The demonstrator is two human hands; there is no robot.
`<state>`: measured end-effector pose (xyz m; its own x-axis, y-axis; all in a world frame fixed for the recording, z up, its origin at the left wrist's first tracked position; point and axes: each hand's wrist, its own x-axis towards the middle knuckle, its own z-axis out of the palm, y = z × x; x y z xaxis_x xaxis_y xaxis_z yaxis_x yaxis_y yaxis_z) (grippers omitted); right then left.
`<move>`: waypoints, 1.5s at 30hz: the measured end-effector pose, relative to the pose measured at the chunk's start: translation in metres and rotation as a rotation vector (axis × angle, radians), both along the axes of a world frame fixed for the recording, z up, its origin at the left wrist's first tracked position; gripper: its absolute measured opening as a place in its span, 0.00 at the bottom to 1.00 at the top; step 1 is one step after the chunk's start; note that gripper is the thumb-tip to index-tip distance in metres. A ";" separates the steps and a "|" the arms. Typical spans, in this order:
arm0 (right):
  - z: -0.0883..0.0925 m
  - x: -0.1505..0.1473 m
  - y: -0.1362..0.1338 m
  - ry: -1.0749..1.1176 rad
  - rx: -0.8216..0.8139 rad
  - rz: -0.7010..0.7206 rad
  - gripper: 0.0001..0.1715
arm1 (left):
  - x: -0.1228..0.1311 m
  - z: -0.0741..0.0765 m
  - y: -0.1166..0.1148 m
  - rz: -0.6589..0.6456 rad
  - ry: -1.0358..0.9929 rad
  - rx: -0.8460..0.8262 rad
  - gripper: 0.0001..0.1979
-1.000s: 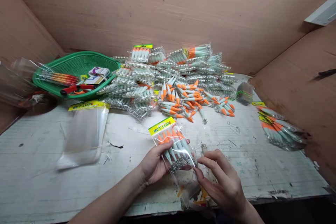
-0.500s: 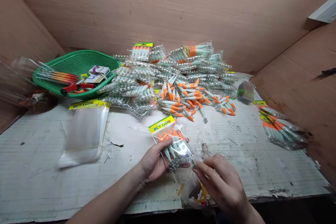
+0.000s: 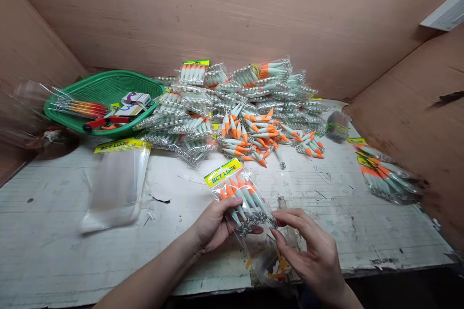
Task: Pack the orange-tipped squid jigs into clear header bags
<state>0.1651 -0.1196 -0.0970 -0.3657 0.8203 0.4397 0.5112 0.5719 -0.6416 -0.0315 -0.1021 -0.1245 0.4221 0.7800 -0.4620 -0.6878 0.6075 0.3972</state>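
Note:
My left hand [image 3: 217,224] grips a clear plastic bag [image 3: 237,188] with a yellow "BCT LURE" header, thumb across its front and fingers behind. Inside lie several orange-and-pale squid jigs [image 3: 250,198], orange ends toward the header and metal hook crowns at the lower end. At the bag's lower right edge is my right hand [image 3: 311,244], thumb and index finger apart beside the hook crowns. Whether a fingertip touches them I cannot tell. Beyond the bag lies a heap of loose squid jigs [image 3: 266,133].
Filled lure bags [image 3: 192,94] are piled along the back wall, with more bagged lures [image 3: 386,176] at right. A green basket [image 3: 105,79] holding red-handled pliers [image 3: 108,121] stands left, behind a stack of unfilled bags [image 3: 116,188]. A plastic bag of scraps [image 3: 270,265] is at the front edge.
My right thumb and index finger have parted from their pinch on the rightmost jig's hook end. That jig now lies deeper in the bag, which my left hand still holds.

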 end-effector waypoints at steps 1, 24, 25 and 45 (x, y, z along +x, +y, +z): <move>-0.001 0.000 0.000 0.011 -0.024 0.004 0.13 | 0.000 0.000 -0.001 -0.009 0.008 0.010 0.14; -0.014 0.000 -0.005 0.021 -0.049 -0.005 0.10 | 0.011 -0.005 -0.002 0.102 0.257 0.045 0.22; -0.015 0.000 -0.006 0.027 -0.059 -0.010 0.10 | 0.011 -0.005 -0.001 0.100 0.266 0.056 0.22; -0.067 -0.019 -0.027 0.059 -0.056 -0.142 0.06 | 0.030 -0.044 -0.034 -0.239 2.001 1.241 0.30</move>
